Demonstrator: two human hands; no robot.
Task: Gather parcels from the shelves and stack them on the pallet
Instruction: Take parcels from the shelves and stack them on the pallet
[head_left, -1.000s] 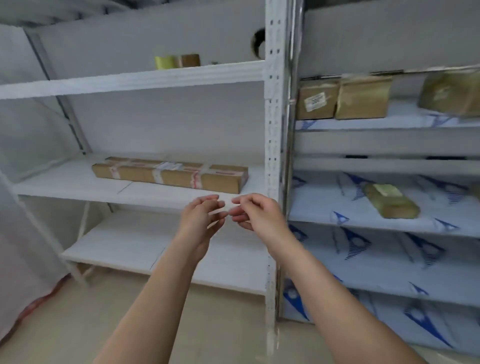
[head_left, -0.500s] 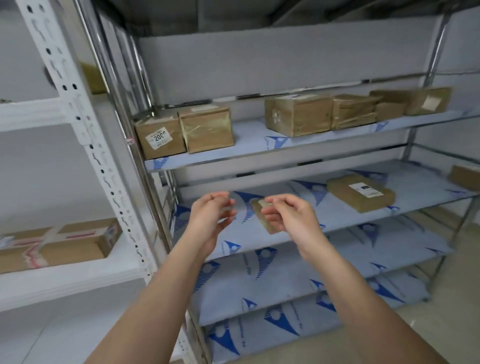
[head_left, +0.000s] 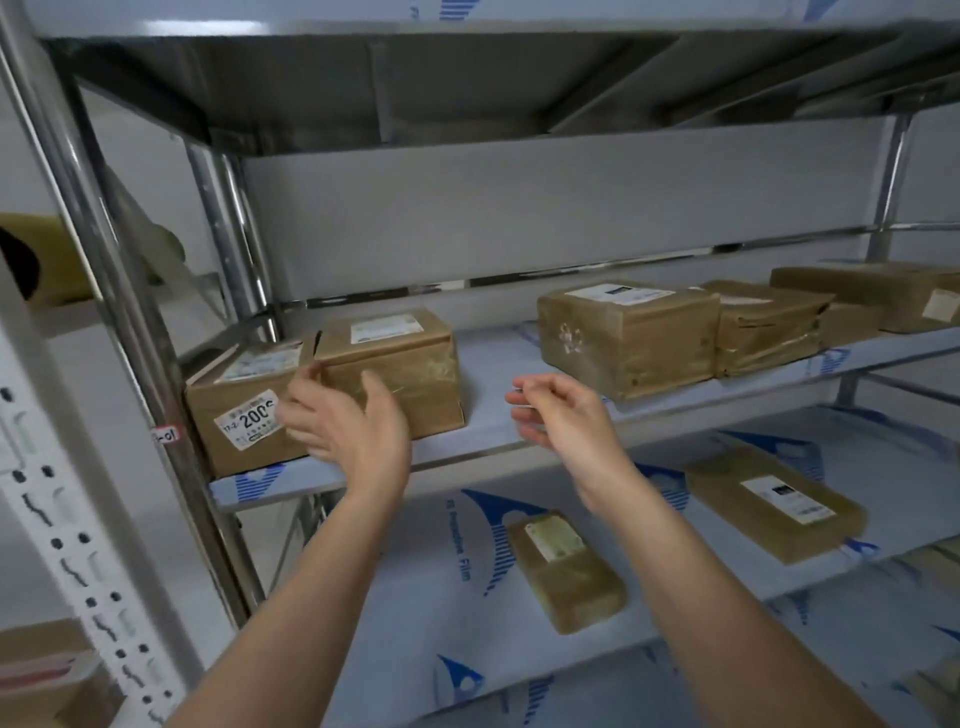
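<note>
Parcels sit on a steel shelf (head_left: 498, 436) at chest height in the head view, the only view here. Two brown boxes stand side by side at the left end: a box with a 200 sticker (head_left: 244, 410) against the upright post, and a taped box (head_left: 400, 374) touching its right side. The left hand (head_left: 353, 421) is raised in front of these two, fingers spread and fairly straight, palm facing right, fingertips at the seam between the boxes; holding nothing, contact unclear because of blur. Likely lined up to take the taped box by its left side. The right hand (head_left: 563, 410) hangs just right of that box, apart from it, fingers loosely curled, empty, probably ready to close on the other side. Taped box: cardboard wrapped in shiny clear tape, white label on top, sits square and flat near the shelf's front edge. Further right a bigger wrapped box (head_left: 628, 338), then a creased packet (head_left: 763, 327) touching it. The shelf below (head_left: 883, 499) holds a small flat parcel (head_left: 566, 571) and a wider flat parcel (head_left: 774, 504), well apart. Pallet not in view.
</note>
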